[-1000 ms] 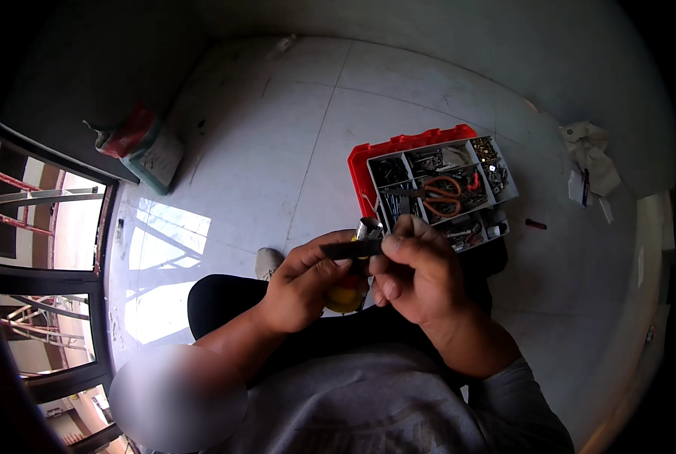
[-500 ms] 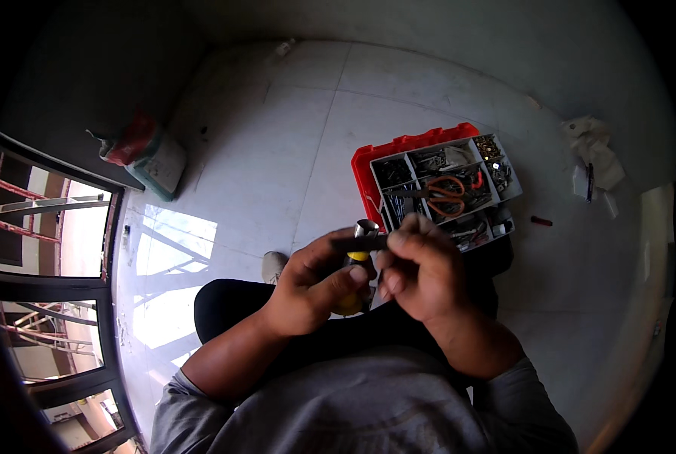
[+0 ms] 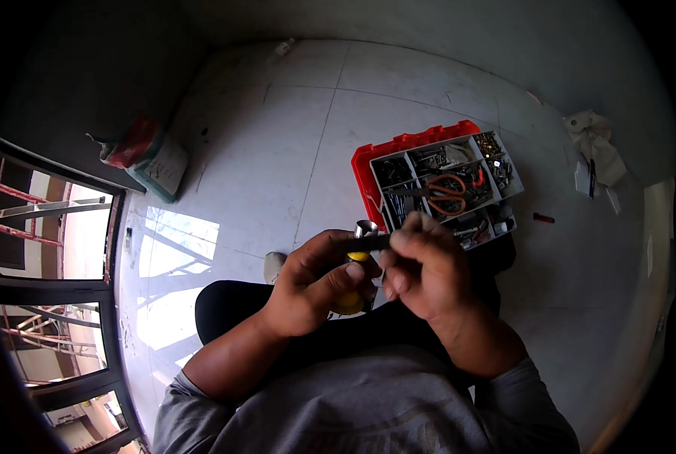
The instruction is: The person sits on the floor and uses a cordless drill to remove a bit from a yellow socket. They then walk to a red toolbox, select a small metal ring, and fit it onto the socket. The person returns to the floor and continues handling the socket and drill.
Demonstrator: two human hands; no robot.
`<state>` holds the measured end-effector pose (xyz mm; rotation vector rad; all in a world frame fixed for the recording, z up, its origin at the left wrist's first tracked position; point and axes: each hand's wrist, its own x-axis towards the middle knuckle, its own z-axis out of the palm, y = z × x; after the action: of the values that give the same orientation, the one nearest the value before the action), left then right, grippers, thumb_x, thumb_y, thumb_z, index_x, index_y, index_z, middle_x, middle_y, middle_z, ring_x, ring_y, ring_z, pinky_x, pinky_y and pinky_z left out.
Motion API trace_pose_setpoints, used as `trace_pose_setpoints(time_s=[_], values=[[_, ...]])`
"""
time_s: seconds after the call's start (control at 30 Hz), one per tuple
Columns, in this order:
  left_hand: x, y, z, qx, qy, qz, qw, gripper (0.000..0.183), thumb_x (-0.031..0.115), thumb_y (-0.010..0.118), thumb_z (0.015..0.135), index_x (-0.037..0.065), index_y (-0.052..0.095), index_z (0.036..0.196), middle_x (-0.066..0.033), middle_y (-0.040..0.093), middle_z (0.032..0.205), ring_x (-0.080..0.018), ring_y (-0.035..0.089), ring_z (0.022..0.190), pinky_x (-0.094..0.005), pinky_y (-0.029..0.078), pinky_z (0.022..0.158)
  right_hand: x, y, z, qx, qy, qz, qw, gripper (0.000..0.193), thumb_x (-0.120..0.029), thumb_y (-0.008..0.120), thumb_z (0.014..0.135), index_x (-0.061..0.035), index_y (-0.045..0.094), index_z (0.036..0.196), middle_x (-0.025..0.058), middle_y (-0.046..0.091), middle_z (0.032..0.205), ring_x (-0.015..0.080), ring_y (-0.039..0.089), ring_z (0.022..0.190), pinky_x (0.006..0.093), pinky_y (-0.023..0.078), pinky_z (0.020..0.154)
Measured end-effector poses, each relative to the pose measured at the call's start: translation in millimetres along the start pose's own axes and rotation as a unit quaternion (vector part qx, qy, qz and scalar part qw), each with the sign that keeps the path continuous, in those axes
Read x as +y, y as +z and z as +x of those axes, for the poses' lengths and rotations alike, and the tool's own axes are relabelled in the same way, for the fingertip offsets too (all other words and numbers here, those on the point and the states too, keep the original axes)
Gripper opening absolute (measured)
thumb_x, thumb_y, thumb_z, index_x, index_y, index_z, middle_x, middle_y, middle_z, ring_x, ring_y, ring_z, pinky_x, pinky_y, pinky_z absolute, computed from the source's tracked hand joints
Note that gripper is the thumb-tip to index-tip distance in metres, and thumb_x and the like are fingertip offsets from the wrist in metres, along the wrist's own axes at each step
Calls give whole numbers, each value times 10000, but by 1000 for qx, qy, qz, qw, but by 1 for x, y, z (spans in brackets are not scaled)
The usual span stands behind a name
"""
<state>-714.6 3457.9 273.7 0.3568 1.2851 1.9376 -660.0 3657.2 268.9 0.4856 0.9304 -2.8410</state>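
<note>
My left hand point(image 3: 307, 287) is closed around a yellow-and-black tool point(image 3: 359, 256) with a shiny, hollow-looking metal end pointing away from me. Its exact kind I cannot make out. Across the tool, just below the metal end, lies a flat dark strip point(image 3: 369, 243), running from my left fingers to my right hand. Fingers bent in a pinch, my right hand point(image 3: 432, 276) grips the strip's right end; its fingertips are slightly blurred. Both hands are above my lap. Just beyond them an organizer box point(image 3: 513, 188) holds screws, bits and small hardware, with orange-handled scissors point(image 3: 447, 195) lying on top.
The organizer's red lid point(image 3: 364, 170) shows along its far and left sides. A small dark red object point(image 3: 543, 218) lies right of the box. Crumpled pale cloth or paper point(image 3: 599, 144) is near the right wall. A torn-topped bag point(image 3: 160, 166) stands left, by the glazed frames point(image 3: 46, 291).
Both hands keep nearly the same grip on the tool and the dark strip. My right fingers have shifted slightly, and the whole view has moved a little.
</note>
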Motion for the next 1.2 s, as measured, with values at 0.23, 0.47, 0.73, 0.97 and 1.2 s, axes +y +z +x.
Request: trace_pose_setpoints(time_s=[0.23, 0.47, 0.73, 0.97, 1.2], values=[[0, -4, 1, -12, -2, 16, 1000, 285, 105, 587, 1044, -8, 546, 1302, -88, 674, 1092, -162, 660, 933, -343, 545, 860, 1, -1, 1, -6, 5, -13, 1000, 124, -97, 606, 970, -48, 508, 911, 162, 692, 782, 161, 583, 479, 329, 525, 455], [3, 3, 1, 3, -23, -10, 1000, 301, 154, 568, 1065, -6, 553, 1319, -84, 670, 1102, -156, 662, 938, -342, 545, 864, 2, -2, 0, -24, 7, -26, 999, 129, -101, 611, 969, -54, 509, 905, 157, 689, 785, 141, 565, 485, 316, 510, 453], [-5, 1, 2, -11, -16, -9, 1000, 342, 180, 554, 1075, -10, 544, 1359, -82, 666, 1127, -166, 674, 948, -339, 550, 869, 2, -7, -1, -4, -2, -30, 1000, 137, -117, 619, 967, -59, 515, 900, 140, 694, 771, 112, 526, 447, 287, 469, 428], [-3, 0, 1, -27, -30, 10, 999, 359, 154, 599, 1049, -16, 554, 1362, -68, 668, 1124, -170, 681, 929, -336, 558, 853, 0, -4, -3, -10, 13, -37, 999, 142, -122, 617, 977, -70, 516, 892, 124, 700, 770, 93, 509, 430, 256, 449, 403], [2, -1, -1, -30, -56, 32, 997, 350, 188, 598, 1056, -19, 588, 1339, -53, 675, 1053, -147, 663, 939, -319, 538, 866, -1, -5, 0, 7, 18, -21, 1000, 140, -122, 611, 983, -71, 519, 890, 125, 695, 769, 97, 514, 439, 262, 459, 418]])
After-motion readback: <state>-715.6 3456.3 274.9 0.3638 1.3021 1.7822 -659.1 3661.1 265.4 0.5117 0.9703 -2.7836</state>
